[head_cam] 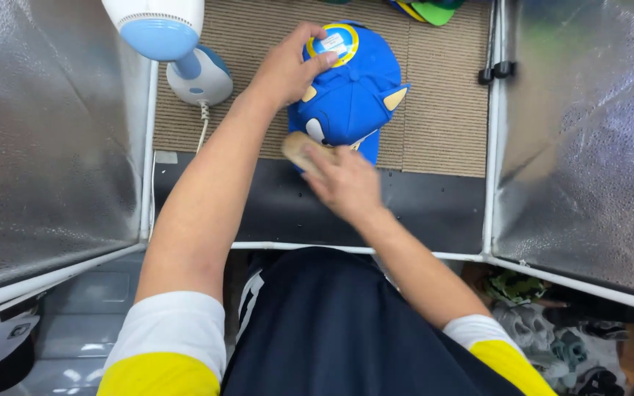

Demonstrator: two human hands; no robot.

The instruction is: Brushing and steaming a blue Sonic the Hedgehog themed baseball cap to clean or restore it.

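Note:
A blue cap [357, 95] with small yellow ears, a white eye patch and a round yellow-ringed sticker on its brim lies on a ribbed tan mat [442, 110]. My left hand [288, 66] rests on the cap's brim, fingers touching the sticker. My right hand [346, 182] grips a tan wooden brush [301, 147] pressed against the near side of the cap; the hand is motion-blurred.
A white and light-blue handheld appliance [159, 26] on its stand [201, 73] with a cord sits at the mat's left. Silver reflective panels [45, 125] on white tube frames wall both sides. More caps [427, 9] lie at the far edge, clothes at lower right.

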